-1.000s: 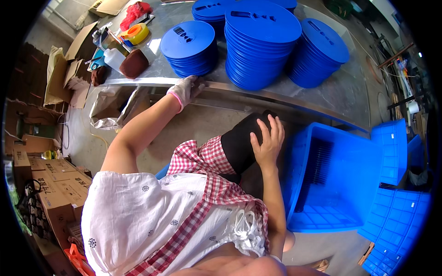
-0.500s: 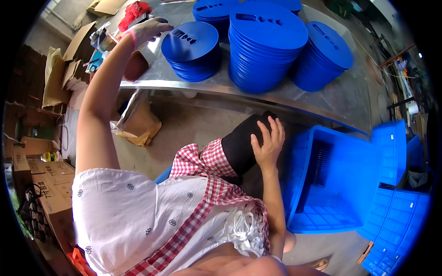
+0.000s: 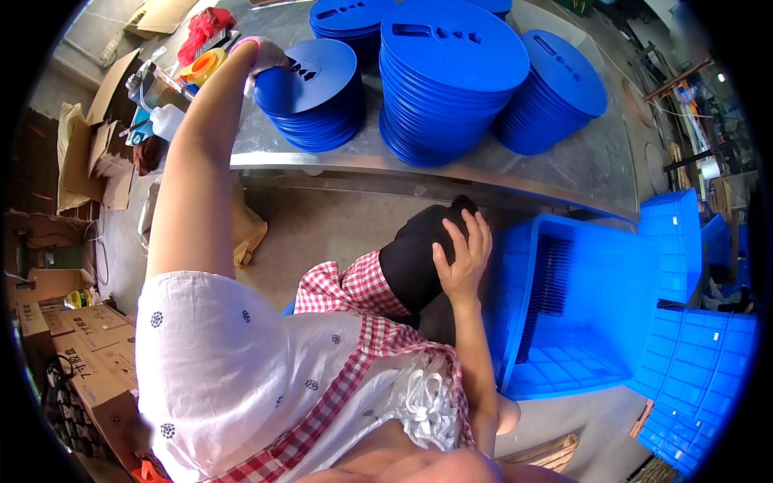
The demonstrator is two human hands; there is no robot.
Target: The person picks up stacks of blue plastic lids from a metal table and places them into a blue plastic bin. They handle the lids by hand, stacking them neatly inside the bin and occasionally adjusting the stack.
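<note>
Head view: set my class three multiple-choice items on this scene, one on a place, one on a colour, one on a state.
1. Where does the right hand rest?
A. On the person's knee
B. On the table
C. Inside the crate

2. What colour are the stacked discs?
A. Red
B. Blue
C. White

3. What state is the crate beside the person in?
A. Full of discs
B. Closed with a lid
C. Empty

Answers:
1 A: the open right hand lies flat on the black-clad knee, below the table edge.
2 B: every stack on the metal table is blue.
3 C: the crate's ribbed floor and walls show bare, with nothing inside.

The left hand, gloved, reaches to the nearest stack; its grip is unclear.
</note>
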